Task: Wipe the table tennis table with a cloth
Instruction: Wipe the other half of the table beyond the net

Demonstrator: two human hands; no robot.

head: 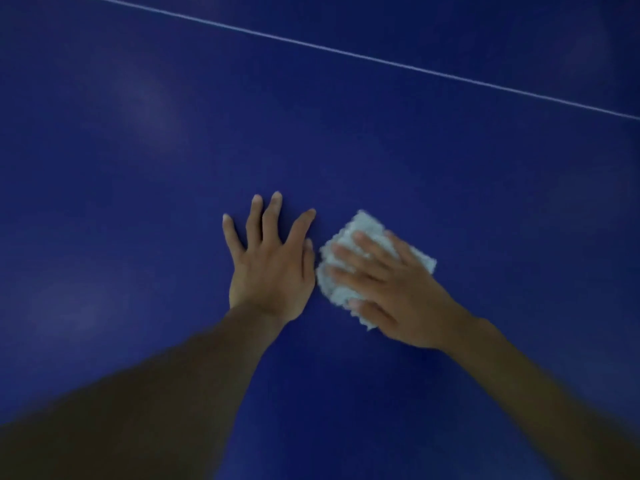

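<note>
Pressing cloth (349,261) on table (381,161) — left hand (273,268) beside

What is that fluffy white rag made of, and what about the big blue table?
The small white cloth under the right hand looks like soft, nubby terry or microfibre; its edges are fuzzy, though blur leaves this open. The dark blue table tennis table looks like a hard, smooth painted board with a slight sheen, showing pale reflections and a thin white line.
</note>
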